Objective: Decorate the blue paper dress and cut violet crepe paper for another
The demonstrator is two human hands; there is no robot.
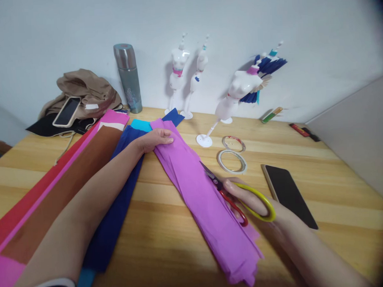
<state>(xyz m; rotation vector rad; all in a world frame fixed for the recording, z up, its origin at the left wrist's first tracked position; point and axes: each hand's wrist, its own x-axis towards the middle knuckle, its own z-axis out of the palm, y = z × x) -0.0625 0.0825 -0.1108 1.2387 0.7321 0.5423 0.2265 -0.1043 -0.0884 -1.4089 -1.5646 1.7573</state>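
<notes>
A long folded strip of purple tissue paper (pixel 200 189) lies diagonally across the wooden table (pixel 322 154). My left hand (pixel 156 140) rests flat on its far end, fingers stretched out, pressing it down. My right hand (pixel 247 198) grips scissors (pixel 235 196) with one red and one yellow-green handle loop; their blades point at the right edge of the purple paper around its middle. Whether the blades touch the paper is unclear.
Dark blue (pixel 118 206), brown (pixel 63 195), pink and red paper strips lie on the left. Two tape rolls (pixel 232 160) and a black phone (pixel 289 194) sit to the right. Three white mini mannequins (pixel 236 95), a steel flask (pixel 128 78), a tan bag with a second phone (pixel 66 111) stand at the back.
</notes>
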